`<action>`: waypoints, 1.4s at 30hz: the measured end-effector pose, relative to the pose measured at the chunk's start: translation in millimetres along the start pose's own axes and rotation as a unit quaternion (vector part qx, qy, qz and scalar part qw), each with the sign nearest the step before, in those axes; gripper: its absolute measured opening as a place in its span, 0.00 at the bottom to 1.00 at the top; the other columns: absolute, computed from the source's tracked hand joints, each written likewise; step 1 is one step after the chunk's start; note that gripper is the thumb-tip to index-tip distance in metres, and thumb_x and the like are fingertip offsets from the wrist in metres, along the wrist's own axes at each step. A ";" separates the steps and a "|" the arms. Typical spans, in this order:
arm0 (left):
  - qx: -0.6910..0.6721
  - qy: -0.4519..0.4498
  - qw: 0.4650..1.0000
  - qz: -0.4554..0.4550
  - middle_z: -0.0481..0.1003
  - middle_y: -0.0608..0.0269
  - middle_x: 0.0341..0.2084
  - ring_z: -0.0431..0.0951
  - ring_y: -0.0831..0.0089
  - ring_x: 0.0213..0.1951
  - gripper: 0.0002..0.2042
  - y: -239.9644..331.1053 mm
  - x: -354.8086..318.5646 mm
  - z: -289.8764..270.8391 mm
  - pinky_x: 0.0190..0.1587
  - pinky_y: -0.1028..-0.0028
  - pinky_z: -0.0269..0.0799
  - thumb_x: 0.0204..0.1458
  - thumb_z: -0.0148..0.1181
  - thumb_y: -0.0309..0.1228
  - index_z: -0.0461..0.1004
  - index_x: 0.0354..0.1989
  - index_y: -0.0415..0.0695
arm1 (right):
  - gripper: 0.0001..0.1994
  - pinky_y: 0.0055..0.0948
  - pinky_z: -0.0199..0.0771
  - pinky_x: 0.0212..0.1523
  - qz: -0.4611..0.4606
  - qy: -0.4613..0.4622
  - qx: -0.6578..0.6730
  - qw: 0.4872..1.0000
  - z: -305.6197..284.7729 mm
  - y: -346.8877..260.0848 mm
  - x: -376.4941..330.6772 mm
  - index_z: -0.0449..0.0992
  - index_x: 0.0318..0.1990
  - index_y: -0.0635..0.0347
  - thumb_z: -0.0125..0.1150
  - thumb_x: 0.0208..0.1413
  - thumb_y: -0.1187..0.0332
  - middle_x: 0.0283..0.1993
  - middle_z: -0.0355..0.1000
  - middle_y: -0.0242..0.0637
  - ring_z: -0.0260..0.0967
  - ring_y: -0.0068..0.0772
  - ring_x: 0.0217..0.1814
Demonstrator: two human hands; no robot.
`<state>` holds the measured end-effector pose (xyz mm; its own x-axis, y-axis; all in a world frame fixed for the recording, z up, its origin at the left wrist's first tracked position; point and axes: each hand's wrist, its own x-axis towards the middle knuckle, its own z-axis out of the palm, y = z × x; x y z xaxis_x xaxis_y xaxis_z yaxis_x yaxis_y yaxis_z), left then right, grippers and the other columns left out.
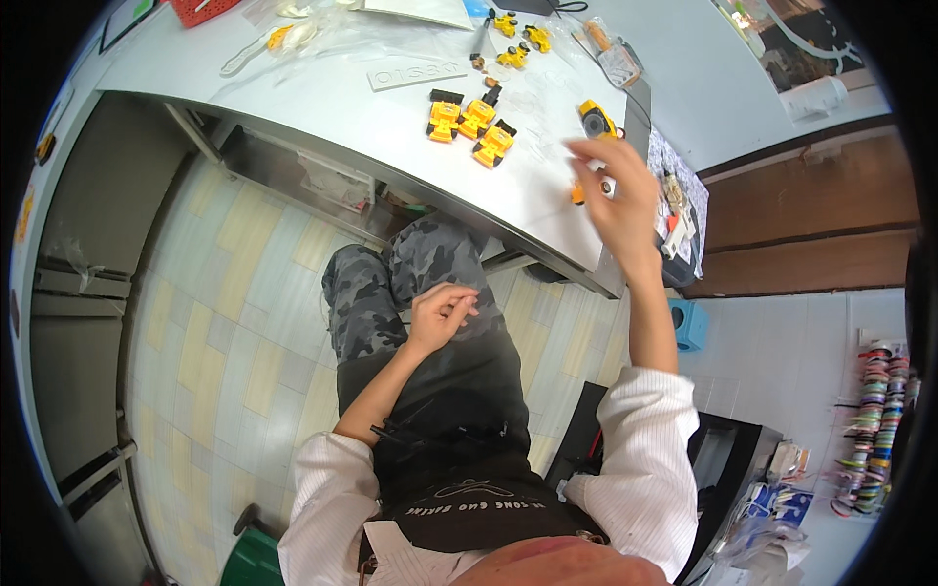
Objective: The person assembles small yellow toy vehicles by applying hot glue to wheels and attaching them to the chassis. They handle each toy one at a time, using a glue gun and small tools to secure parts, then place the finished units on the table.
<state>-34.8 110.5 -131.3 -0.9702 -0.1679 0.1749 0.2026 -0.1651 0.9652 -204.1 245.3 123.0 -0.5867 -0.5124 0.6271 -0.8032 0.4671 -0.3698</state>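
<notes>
My right hand (620,195) is raised over the right end of the white desk, its fingers bent and parted from the thumb, with nothing visible between them. Partly hidden behind its thumb is a small orange-yellow piece (577,192). Just beyond the fingers stands a yellow toy vehicle (598,119) with dark wheels. My left hand (443,314) rests on my thigh, loosely half curled, and no object shows in it. On the desk left of my right hand sit yellow toy vehicles with black parts: one at the left (443,121), one in the middle (477,117) and one nearer me (493,145).
Smaller yellow toys (512,57) stand farther back on the desk (332,117). A pale plate with raised characters (417,75) lies left of them. Plastic wrap and a red basket (200,10) are at the far left. A blue box (688,325) stands below the desk's right end.
</notes>
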 end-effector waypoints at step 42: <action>-0.198 0.029 0.976 0.088 0.70 0.45 0.51 0.73 0.65 0.51 0.21 121.4 13.8 -21.2 0.56 0.67 0.69 0.50 0.58 0.27 0.67 0.53 0.32 | 0.07 0.29 0.74 0.35 0.058 -0.053 -0.082 0.994 0.6 41.4 4.7 0.81 0.38 0.55 0.65 0.50 0.75 0.34 0.78 0.35 0.75 0.33 0.34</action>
<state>-20.7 67.6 -15.8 -0.9091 -0.2804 0.3080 0.4115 -0.4904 0.7683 -240.1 261.8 110.2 -0.6888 -0.5180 0.5072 -0.7072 0.6338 -0.3131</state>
